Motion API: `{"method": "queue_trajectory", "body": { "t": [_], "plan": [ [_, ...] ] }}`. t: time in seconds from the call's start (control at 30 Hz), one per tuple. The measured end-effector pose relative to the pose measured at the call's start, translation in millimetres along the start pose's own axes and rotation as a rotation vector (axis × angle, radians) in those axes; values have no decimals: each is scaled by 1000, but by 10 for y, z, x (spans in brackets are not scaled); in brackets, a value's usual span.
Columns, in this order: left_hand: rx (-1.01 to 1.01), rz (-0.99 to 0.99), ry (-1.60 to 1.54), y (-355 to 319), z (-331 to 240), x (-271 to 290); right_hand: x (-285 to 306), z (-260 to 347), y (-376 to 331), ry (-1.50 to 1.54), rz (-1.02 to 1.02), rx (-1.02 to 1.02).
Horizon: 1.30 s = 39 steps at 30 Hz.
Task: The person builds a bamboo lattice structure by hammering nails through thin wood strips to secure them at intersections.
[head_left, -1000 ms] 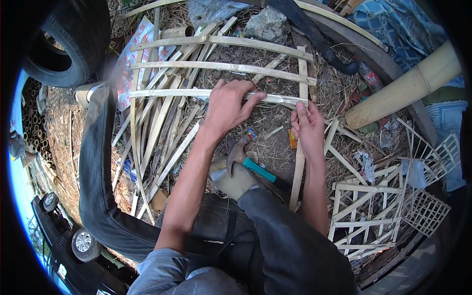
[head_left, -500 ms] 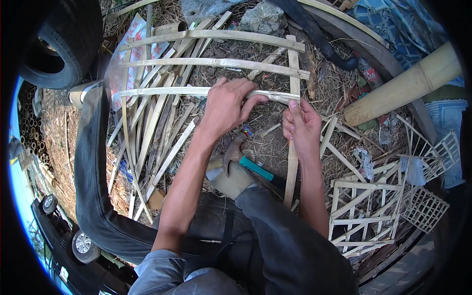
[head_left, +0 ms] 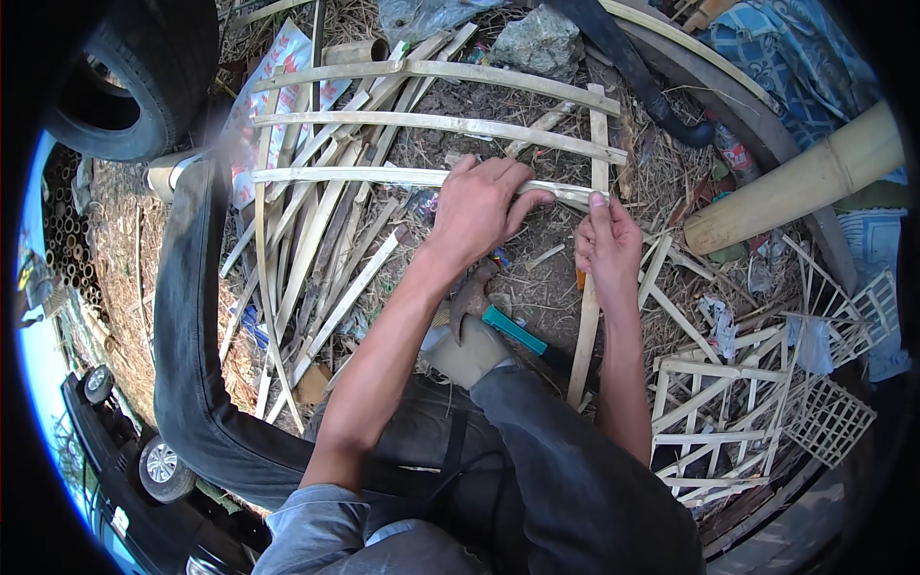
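Observation:
A frame of split bamboo strips spans the ground in front of me, with several slats lying across two long side strips. My left hand (head_left: 482, 204) is closed over the nearest slat (head_left: 350, 174), its thumb stretched along the edge. At that slat's right end, my right hand (head_left: 610, 241) pinches it against the right side strip (head_left: 586, 331), thumb on top. The left side strip (head_left: 260, 225) runs under the slats' other ends. Between my arms lies a claw hammer with a teal grip (head_left: 515, 331), its metal head against my shoe (head_left: 467, 355).
Loose bamboo strips (head_left: 316, 225) are heaped under the frame's left side. A thick bamboo pole (head_left: 795, 177) slants in from the right, above finished bamboo lattices (head_left: 719, 412). A tyre (head_left: 139, 86) stands at upper left; a rock (head_left: 537, 43) sits at the far side.
The whole scene has shifted slightly right in view. Both hands keep their hold on the nearest slat, with little visible movement against the frame.

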<state>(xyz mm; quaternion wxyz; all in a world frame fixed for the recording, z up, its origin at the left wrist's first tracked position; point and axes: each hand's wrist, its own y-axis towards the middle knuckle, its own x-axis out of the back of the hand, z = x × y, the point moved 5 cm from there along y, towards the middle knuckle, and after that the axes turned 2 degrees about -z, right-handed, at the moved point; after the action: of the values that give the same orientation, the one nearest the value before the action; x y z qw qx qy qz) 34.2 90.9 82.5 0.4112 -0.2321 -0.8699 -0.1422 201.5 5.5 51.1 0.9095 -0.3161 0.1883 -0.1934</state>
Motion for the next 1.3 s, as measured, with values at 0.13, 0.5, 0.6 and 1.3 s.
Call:
{"method": "queue_trajectory", "body": {
  "t": [0.13,0.5,0.6,1.3],
  "plan": [
    [147,-160,135,-124,112,467,-2,36,-21,-46,-11,-3],
    [1117,-211,482,-1897,2420,2005,-65,272,-1,-51,45,-44],
    [1172,10,92,-1954,2527,1964,29,337,-46,-95,-34,-32],
    [1349,-896,303,-5104,-1025,4495,-324,-191,298,-330,67,101]
  ]
}}
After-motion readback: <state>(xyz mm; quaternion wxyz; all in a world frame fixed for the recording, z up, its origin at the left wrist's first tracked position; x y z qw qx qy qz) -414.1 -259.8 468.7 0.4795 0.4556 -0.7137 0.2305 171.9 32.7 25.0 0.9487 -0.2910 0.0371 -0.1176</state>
